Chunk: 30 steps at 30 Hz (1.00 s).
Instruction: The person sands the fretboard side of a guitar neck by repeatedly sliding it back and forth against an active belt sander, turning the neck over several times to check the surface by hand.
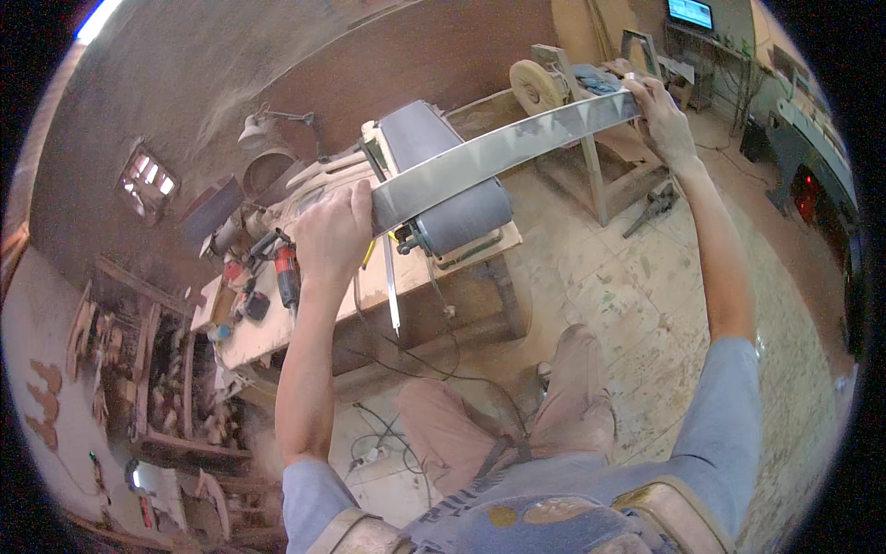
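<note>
A long, flat, pale grey strip (503, 148) with a row of light triangular shapes along it stretches between my two hands. My left hand (325, 233) is closed around its left end, over the workbench. At the raised far right end, my right hand (661, 122) grips it with the arm reaching out. The strip passes across a belt sander (461, 218) with a wide grey belt, hiding part of the belt between its upper stretch and the near roller. Whether strip and belt touch, I cannot tell.
On the workbench (346, 323) lie a red and black power tool (287, 277) and a desk lamp (254, 134). A pale buffing wheel (537, 87) stands on a wooden frame beyond. Cables (378, 441) trail over the dusty floor. Wooden shelves (198, 445) hold parts at left.
</note>
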Motion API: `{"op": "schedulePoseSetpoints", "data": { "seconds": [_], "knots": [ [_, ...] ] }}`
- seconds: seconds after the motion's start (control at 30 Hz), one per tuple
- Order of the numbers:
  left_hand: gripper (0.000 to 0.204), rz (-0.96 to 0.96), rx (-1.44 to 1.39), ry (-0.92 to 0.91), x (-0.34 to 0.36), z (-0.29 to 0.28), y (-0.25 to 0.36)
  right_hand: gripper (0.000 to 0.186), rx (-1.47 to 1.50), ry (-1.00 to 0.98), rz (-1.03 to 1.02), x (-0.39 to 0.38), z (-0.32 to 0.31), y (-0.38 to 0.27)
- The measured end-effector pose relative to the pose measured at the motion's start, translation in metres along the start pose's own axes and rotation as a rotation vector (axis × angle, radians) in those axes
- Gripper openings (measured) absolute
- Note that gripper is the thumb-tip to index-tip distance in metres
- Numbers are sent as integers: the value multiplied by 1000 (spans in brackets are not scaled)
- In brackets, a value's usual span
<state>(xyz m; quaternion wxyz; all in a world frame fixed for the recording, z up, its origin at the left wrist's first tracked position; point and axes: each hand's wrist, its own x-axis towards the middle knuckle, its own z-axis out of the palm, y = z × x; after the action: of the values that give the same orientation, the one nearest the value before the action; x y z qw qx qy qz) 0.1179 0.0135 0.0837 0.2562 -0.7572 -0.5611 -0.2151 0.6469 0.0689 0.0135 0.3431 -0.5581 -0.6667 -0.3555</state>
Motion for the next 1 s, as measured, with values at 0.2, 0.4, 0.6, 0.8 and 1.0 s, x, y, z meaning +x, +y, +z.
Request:
{"op": "schedulePoseSetpoints", "data": {
  "seconds": [0.2,0.4,0.6,0.8,1.0],
  "knots": [
    [55,240,-29,-354,10,9,-34,55,74,-164,-35,10,-3,3],
    [49,190,-45,-442,13,9,-41,45,65,-320,4,10,-11,-7],
    [51,-36,19,-140,0,-1,-22,41,48,-105,-48,6,-4,-8],
    [53,-31,-1,127,-11,-5,-17,53,35,-10,-14,4,4,-15],
    [46,135,70,414,-16,8,-32,79,40,167,-34,0,16,-14]
  ]
}}
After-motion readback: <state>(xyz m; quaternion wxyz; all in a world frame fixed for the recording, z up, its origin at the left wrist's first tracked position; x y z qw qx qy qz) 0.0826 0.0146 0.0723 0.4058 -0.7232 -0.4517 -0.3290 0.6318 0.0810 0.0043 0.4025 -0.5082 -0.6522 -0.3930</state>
